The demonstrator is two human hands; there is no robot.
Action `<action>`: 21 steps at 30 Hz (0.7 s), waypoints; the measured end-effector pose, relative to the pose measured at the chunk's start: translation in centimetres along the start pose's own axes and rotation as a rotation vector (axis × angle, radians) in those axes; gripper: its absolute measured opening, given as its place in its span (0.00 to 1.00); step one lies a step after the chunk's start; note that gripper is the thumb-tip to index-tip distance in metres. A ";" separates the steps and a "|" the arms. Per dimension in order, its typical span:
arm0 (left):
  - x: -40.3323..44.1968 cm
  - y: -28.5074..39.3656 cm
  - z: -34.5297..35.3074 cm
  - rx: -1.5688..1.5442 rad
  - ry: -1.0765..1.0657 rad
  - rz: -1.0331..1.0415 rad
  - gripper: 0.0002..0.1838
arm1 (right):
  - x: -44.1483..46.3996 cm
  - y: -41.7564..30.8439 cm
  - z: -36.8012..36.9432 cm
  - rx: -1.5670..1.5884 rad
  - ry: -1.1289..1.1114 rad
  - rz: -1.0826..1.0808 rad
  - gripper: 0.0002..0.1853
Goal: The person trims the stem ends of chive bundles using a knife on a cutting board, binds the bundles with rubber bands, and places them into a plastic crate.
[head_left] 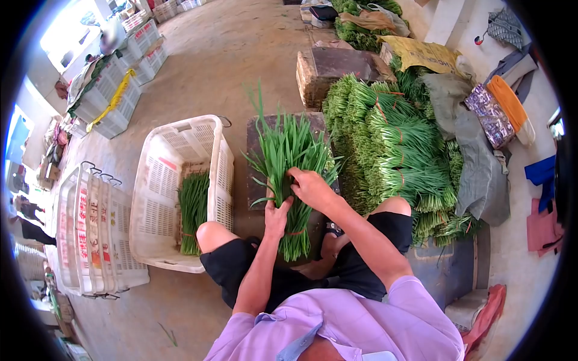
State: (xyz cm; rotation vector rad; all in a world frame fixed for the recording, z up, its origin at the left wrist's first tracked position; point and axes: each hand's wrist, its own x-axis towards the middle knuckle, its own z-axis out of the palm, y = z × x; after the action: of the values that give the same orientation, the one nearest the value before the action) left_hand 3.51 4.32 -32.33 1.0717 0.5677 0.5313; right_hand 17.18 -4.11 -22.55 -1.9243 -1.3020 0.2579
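Observation:
A bunch of garlic chives (294, 150) lies across the low dark board (255, 191) between my knees, its leaves fanned away from me. My left hand (277, 215) is closed round the near-left side of the bunch. From the right, my right hand (310, 188) reaches over the leaves, fingers bent and closed on the chives; exactly which leaves they pinch is hidden. A red band circles the stalk end near my lap. To the left, a white plastic crate (150, 225) holds another banded bunch of chives (194, 204).
Banded chives (391, 138) are piled high on my right, partly under grey sheeting (481, 162). Nested white crates (99, 234) stand at far left. Beyond the board sits a brown box (343, 65). More crates (114, 96) line the left wall.

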 end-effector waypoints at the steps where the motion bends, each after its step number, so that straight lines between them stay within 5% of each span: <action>1: 0.0 0.0 0.0 -0.004 -0.005 -0.008 0.23 | -0.1 0.2 0.1 -0.037 0.012 -0.013 0.16; 14: -0.1 -0.3 0.1 0.008 0.036 0.015 0.20 | -0.4 -0.3 -0.5 -0.118 -0.081 -0.027 0.07; 17: -0.2 -0.3 0.2 -0.030 0.027 0.013 0.20 | -0.5 -0.3 -0.4 -0.033 -0.159 0.021 0.08; 21: -0.2 0.0 0.2 -0.019 0.020 -0.015 0.20 | -0.9 -0.1 0.0 0.490 -0.254 0.354 0.09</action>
State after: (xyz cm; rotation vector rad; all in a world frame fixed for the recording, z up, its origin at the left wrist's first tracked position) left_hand 3.50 4.08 -32.21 1.0448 0.5871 0.5340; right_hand 16.74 -4.83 -22.71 -1.7138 -0.9252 0.9352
